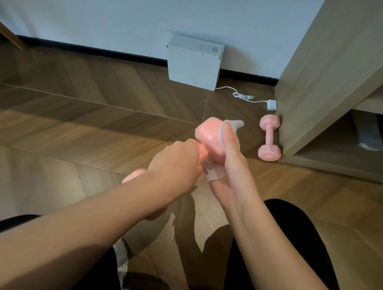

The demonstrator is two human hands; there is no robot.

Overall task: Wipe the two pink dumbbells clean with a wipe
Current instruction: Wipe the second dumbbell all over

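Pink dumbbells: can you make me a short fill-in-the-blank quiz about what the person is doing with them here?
1. The left hand grips the held dumbbell by its ____.
2. The right hand presses a ____ wipe against that dumbbell's head.
3. The other dumbbell lies on the ____, beside the wooden shelf unit.
Missing words: handle; white; floor.

Pale wall (106, 6), dark skirting (89, 48); herringbone wood floor (46, 118); wooden shelf unit (336, 65) at right (lower bay dim, contents unclear).
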